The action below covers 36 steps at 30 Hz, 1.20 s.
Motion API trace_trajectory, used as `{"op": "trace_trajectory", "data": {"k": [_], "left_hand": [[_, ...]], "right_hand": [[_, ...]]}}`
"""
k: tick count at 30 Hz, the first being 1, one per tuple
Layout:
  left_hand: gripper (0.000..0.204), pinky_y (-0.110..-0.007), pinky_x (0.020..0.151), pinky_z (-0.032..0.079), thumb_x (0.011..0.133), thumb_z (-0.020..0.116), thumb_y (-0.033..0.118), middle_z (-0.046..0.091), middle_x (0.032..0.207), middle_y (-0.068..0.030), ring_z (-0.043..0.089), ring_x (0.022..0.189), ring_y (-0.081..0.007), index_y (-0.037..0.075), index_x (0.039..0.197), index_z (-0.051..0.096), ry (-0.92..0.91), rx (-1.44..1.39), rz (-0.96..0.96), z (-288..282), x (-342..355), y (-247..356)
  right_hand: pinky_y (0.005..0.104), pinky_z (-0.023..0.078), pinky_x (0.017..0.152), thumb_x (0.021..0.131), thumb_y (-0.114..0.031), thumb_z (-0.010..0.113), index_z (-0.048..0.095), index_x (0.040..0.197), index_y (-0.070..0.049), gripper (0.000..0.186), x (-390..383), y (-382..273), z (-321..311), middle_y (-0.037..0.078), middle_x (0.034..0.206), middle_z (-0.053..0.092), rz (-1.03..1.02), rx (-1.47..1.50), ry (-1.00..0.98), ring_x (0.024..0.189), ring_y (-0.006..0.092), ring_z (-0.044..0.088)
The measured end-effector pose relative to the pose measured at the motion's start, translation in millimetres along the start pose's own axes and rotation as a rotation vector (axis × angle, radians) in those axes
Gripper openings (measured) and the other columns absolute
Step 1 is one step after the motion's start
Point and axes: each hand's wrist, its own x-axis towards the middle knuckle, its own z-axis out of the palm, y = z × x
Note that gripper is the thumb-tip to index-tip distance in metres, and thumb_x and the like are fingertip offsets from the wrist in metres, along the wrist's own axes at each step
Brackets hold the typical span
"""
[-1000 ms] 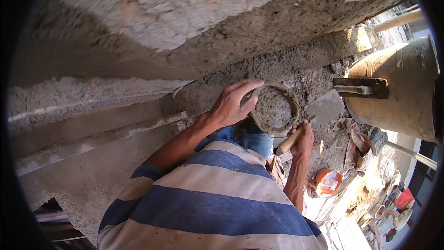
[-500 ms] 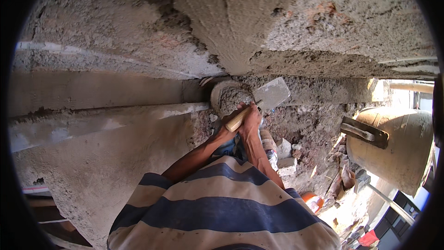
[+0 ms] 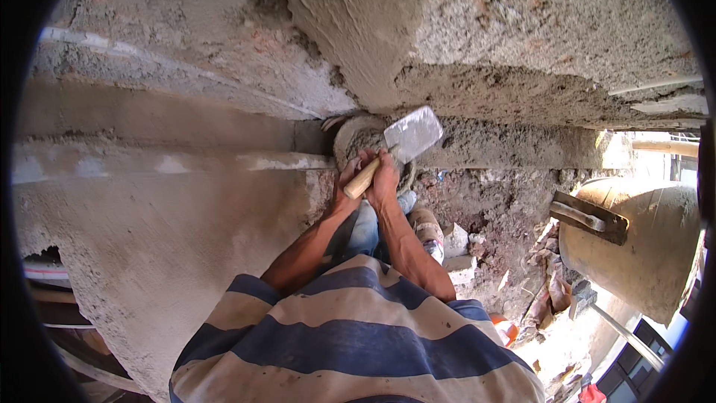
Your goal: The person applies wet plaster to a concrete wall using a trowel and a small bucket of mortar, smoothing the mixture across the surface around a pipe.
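Note:
My right hand (image 3: 384, 177) is closed round a brick trowel, near where its wooden handle (image 3: 363, 179) meets the neck. The trowel's flat rectangular blade (image 3: 415, 134) points up and to the right, pale and bright in the light. Just left of the handle is my left hand (image 3: 349, 176), its fingers curled by the near side of a round bucket (image 3: 342, 138). The handle and the other hand partly hide what these fingers grip. Grey wet mortar (image 3: 363, 134) lies in the bucket, which sits against the foot of the wall.
A freshly plastered wall strip (image 3: 350, 37) rises ahead between rougher surfaces. On the left runs a cement ledge (image 3: 179, 163). To the right, a plastering float (image 3: 588, 216) rests on a large drum (image 3: 641, 239). Broken blocks (image 3: 456, 254) and rubble lie beside my legs.
Both hands have shifted slightly left with the trowel. Its blade has swung up and left, now catching more light and covering part of the bucket's right side.

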Motion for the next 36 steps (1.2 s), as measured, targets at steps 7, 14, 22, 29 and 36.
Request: {"op": "trace_trajectory", "data": {"k": [7, 14, 22, 29, 36], "left_hand": [[0.023, -0.036, 0.070, 0.047, 0.086, 0.050, 0.012, 0.063, 0.080, -0.0172, 0.062, 0.071, -0.0273, 0.000, 0.103, 0.059, -0.074, 0.067, -0.224, -25.2, 27.0, 15.8], [0.039, -0.036, 0.085, 0.042, 0.082, 0.058, 0.009, 0.052, 0.112, -0.0214, 0.052, 0.101, -0.0341, 0.000, 0.119, 0.050, 0.416, 0.079, 0.108, -52.6, 3.1, 68.0], [0.071, -0.036, 0.082, 0.043, 0.086, 0.057, 0.036, 0.043, 0.119, -0.0158, 0.047, 0.098, -0.0207, -0.004, 0.134, 0.024, 1.483, 0.430, 0.523, -276.9, -45.9, 226.3], [0.079, -0.034, 0.077, 0.050, 0.081, 0.061, 0.017, 0.040, 0.122, -0.0205, 0.053, 0.097, -0.0242, -0.003, 0.139, 0.011, 1.105, 0.103, 0.778, -318.4, 0.3, 233.4], [0.078, -0.034, 0.072, 0.052, 0.078, 0.062, 0.013, 0.044, 0.119, -0.0218, 0.056, 0.087, -0.0239, -0.003, 0.137, 0.014, 0.981, 0.006, 0.785, -327.1, 0.4, 230.3]], "right_hand": [[0.0327, 0.051, 0.051, 0.088, -0.027, 0.053, 0.051, 0.099, 0.003, 0.031, -41.4, -72.0, -97.1, 0.017, 0.085, 0.061, -0.190, -0.591, 0.200, 0.060, 0.0236, 0.060], [0.0297, 0.047, 0.045, 0.081, -0.030, 0.055, 0.056, 0.082, 0.001, 0.031, -142.3, -159.0, -190.3, 0.010, 0.065, 0.059, -0.010, -1.397, 0.402, 0.051, 0.0162, 0.055], [0.0293, 0.046, 0.042, 0.079, -0.023, 0.055, 0.054, 0.085, 0.002, 0.026, -155.5, -127.0, -149.5, 0.008, 0.064, 0.056, 0.163, -1.409, 0.157, 0.047, 0.0160, 0.052], [0.0308, 0.045, 0.043, 0.079, -0.026, 0.054, 0.055, 0.085, 0.003, 0.029, -89.3, -61.2, -109.4, 0.009, 0.063, 0.055, 0.085, -1.336, 0.143, 0.049, 0.0166, 0.053], [0.0304, 0.045, 0.041, 0.079, -0.026, 0.057, 0.057, 0.082, 0.002, 0.028, -88.2, -52.4, -76.5, 0.009, 0.060, 0.055, 0.222, -1.530, 0.031, 0.044, 0.0176, 0.053]]}}
